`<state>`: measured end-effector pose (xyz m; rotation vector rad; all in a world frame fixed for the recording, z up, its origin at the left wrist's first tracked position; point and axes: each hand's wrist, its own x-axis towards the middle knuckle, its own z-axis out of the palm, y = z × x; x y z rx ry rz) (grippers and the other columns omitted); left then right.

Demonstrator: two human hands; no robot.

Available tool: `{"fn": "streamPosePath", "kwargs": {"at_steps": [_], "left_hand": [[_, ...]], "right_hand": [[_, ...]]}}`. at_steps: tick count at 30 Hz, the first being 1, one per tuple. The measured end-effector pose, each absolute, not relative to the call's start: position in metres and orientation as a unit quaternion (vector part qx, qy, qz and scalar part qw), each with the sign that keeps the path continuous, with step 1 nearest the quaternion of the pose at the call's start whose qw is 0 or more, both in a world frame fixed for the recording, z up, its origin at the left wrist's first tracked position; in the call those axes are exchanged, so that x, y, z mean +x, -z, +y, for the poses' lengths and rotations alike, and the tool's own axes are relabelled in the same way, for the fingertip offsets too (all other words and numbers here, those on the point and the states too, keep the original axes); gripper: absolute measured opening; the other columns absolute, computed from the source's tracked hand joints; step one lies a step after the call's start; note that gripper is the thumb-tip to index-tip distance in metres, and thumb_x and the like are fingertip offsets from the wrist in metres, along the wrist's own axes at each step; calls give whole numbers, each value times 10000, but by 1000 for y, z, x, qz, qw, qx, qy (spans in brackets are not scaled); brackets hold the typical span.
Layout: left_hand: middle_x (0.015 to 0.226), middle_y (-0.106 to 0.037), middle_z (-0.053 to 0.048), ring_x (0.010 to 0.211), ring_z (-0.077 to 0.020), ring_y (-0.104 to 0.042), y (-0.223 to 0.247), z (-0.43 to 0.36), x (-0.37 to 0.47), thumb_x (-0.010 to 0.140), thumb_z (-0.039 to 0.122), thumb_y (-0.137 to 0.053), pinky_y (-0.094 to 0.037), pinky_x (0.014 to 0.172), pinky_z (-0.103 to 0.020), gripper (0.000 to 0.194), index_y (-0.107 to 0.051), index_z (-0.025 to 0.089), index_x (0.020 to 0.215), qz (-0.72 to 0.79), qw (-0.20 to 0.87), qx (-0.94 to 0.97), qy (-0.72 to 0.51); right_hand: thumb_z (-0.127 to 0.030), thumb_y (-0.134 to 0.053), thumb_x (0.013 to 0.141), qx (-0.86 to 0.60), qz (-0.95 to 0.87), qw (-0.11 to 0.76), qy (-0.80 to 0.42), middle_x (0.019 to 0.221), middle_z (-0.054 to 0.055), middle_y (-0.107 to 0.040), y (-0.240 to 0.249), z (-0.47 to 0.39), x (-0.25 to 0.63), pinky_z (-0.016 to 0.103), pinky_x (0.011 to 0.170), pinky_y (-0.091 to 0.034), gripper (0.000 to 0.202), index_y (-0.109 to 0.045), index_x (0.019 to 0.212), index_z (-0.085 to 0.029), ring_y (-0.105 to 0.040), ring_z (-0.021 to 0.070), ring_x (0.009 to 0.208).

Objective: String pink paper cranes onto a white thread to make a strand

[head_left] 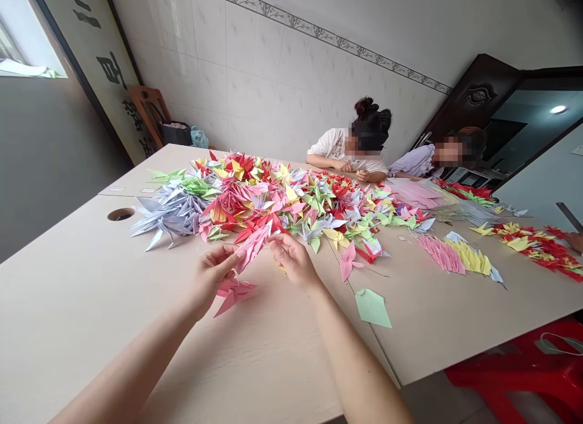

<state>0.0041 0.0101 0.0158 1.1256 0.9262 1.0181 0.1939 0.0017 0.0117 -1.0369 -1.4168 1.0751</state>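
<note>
My left hand (pixel 216 271) grips a tight stack of pink paper cranes (pixel 251 249), held tilted just above the table. More pink cranes (pixel 234 292) hang beneath that hand, their wings spread. My right hand (pixel 291 260) is at the upper end of the stack with its fingertips pinched together; what sits between them is too small to make out. A bit of yellow paper shows under the right fingers. Behind both hands spreads a large heap of folded paper cranes (pixel 273 199) in red, pink, yellow, green and pale blue.
A loose pink crane (pixel 348 261) and a green paper sheet (pixel 373 307) lie to the right on the table (pixel 136 327). Beyond are strung rows of pink cranes (pixel 441 254). Two people sit across the table. A red stool (pixel 523 369) stands at the lower right.
</note>
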Motion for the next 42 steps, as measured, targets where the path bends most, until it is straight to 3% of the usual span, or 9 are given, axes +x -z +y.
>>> {"fn": "streamPosePath", "kwargs": {"at_steps": [5,10,14,22,32,36,42], "left_hand": [[629,-545,20,539,-92,-429,-21,7,7,712,465,-747,-366,481,-184,318,-642,170,763,417,580,515,-474],[628,-553,16,536,-84,-435,-18,6,9,694,449,-766,-388,483,-177,314,-646,163,743,417,580,502,-488],[630,-539,23,528,-77,-436,-12,7,9,676,432,-783,-410,466,-171,312,-636,163,733,399,630,447,-494],[602,-544,30,496,-59,-432,-13,5,14,627,392,-829,-439,455,-159,321,-642,147,717,387,666,401,-497],[634,-576,24,500,-60,-453,-7,3,17,634,387,-827,-432,468,-173,325,-638,143,735,384,666,399,-501],[630,-580,24,515,-56,-454,-4,5,17,643,400,-825,-416,479,-156,330,-645,142,745,381,659,413,-499],[584,-553,35,494,-47,-418,-2,3,19,626,426,-831,-410,476,-148,354,-633,147,715,363,687,413,-474]], "right_hand": [[-471,-643,786,-405,-591,514,-472,726,-13,-542,-13,-5,175,216,555,-374,302,-599,827,-175,-459,98,637],[-431,-627,804,-427,-584,518,-457,658,-17,-538,-12,-6,169,221,498,-343,289,-578,692,-169,-423,82,538],[-441,-590,827,-417,-587,491,-490,715,-1,-594,-14,-5,175,221,499,-350,288,-592,729,-170,-434,72,512],[-438,-685,756,-436,-558,518,-481,758,-7,-561,-12,-7,169,205,516,-364,305,-586,881,-178,-482,102,651],[-402,-677,769,-406,-527,537,-519,683,-24,-528,-5,-4,165,187,440,-335,264,-566,809,-166,-454,79,551],[-418,-694,762,-394,-522,533,-537,702,-33,-519,-6,-5,164,185,449,-323,294,-561,865,-177,-420,71,551],[-439,-658,791,-411,-526,547,-505,561,-64,-407,-2,-4,163,212,450,-257,293,-577,767,-159,-327,64,496]]}}
